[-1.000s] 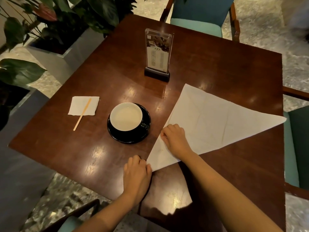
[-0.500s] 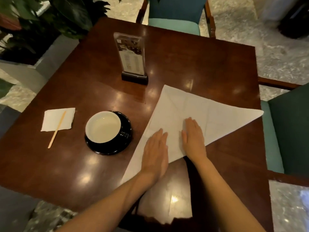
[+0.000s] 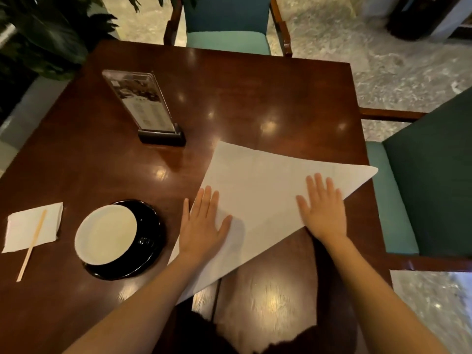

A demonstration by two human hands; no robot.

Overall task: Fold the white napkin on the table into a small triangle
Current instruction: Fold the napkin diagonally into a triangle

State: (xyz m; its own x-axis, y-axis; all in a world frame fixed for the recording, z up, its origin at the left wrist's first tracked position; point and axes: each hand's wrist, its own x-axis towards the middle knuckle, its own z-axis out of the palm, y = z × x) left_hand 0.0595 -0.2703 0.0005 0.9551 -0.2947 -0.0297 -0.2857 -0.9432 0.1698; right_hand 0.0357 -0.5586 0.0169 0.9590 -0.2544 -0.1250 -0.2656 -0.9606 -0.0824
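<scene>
Table [image 3: 255, 98] holds the white napkin [image 3: 263, 190] as one big triangle, pinned under both palms, long edge running by the wrists. Left hand [image 3: 204, 226] and right hand [image 3: 323, 213] lie flat, fingers straight and spread, gripping nothing. Best bet: sweep outward from between the hands toward each tip, avoiding the cup [image 3: 106, 233] just outside the left hand.

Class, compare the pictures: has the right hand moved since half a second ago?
Yes. The right hand has slid rightward along the near edge of the white napkin, away from the cup and toward the napkin's right-hand tip.
</scene>
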